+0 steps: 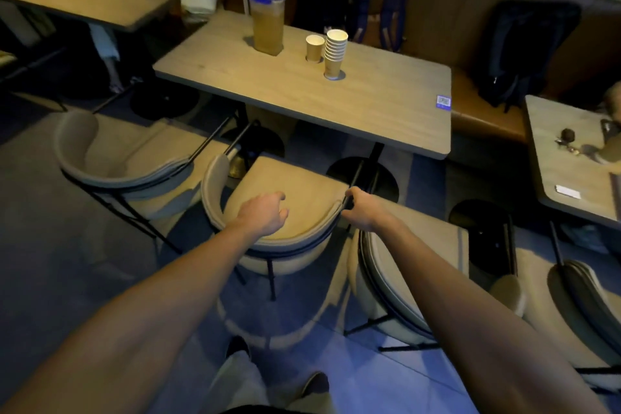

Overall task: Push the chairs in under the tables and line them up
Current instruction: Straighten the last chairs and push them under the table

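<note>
Beige padded curved-back chair with thin black metal legs (289,208) sits near-centre in the head view, seat front just at the near edge of the wooden rectangular counter (302,91), not yet tucked under. Left hand (265,215) hovers over the backrest top and seat rear, fingers loosely spread, gripping nothing; contact with the rail unclear. Right hand (359,208) is closed around the right end of the backrest where the black frame meets the padding.

Handling, judged: frame stiff, padding soft, chair probably light enough to slide on the smooth floor; thin legs may catch or skid. Best hold is the rigid backrest rim at both ends, pushing evenly so it goes in straight.

Second matching beige chair (117,158) stands far-left, angled away from the counter; third beige chair (403,265) sits just right of the held one, nearly touching it. Pitcher of amber drink with blue lid (267,20) and stacked paper cups (335,54) stand on the counter, so bumps could spill.
</note>
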`<state>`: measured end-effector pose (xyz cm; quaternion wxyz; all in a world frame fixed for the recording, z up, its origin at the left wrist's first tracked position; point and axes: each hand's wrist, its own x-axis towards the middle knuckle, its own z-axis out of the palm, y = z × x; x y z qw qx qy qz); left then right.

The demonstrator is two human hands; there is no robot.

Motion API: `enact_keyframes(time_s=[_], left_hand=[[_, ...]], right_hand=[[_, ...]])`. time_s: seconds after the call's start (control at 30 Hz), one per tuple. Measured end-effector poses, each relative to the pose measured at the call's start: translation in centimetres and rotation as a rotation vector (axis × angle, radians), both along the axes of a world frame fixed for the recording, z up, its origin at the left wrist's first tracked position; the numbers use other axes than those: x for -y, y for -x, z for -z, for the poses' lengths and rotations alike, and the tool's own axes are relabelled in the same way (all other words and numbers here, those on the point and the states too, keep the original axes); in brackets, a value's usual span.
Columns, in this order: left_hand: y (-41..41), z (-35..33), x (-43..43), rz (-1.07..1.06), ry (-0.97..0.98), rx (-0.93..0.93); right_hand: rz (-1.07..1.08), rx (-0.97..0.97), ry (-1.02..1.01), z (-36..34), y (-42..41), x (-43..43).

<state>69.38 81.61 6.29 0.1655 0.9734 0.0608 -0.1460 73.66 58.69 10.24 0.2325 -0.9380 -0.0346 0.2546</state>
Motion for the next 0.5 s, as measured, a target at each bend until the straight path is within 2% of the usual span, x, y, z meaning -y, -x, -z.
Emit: enact_keyframes(time_s=[0.33,0.5], left_hand=[[-1.2,-0.8,-10.6,0.013,-0.033,-0.009],[-2.4,-0.8,-18.6,0.079,-0.028,0.006]], right_hand=[[-0.096,0.058,0.065,0.2,-0.1,-12.6],[-0.067,0.0,0.061,1.2,0.1,-21.5]])
